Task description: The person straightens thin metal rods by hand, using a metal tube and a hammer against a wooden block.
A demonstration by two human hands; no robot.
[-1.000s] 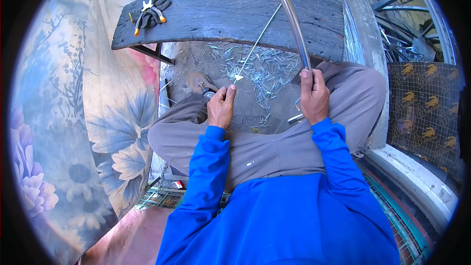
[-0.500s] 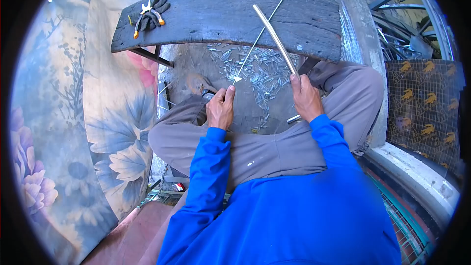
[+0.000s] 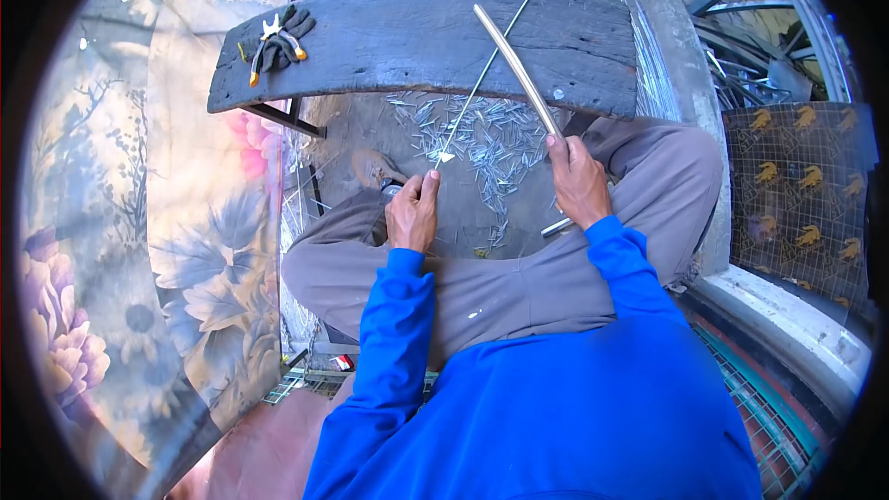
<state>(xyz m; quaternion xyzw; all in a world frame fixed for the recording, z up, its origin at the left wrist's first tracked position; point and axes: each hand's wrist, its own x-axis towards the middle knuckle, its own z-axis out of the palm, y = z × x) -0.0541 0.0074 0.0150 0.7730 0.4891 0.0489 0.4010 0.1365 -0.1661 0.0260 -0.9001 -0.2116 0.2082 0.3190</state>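
My left hand [image 3: 412, 211] is closed on the near end of a thin metal rod [image 3: 475, 88], which slants up to the right over a dark wooden bench [image 3: 389, 46]. My right hand [image 3: 580, 182] grips a thicker shiny metal tube [image 3: 519, 69]; its lower end shows below the hand. Above the bench top the upper parts of rod and tube cross; whether they touch I cannot tell. A small pale triangular piece [image 3: 445, 156] is at the rod, just beyond my left fingertips.
Pliers [image 3: 271, 30] with orange-tipped handles lie on a dark glove [image 3: 294, 26] at the bench's left end. Many short metal pieces [image 3: 491, 143] litter the floor beneath. A floral cloth [image 3: 204, 222] hangs at the left. Long thin rods [image 3: 653, 60] lie right of the bench.
The view has shifted slightly. My left hand and the thin rod sit a little lower and further left. Both hands keep their grip.
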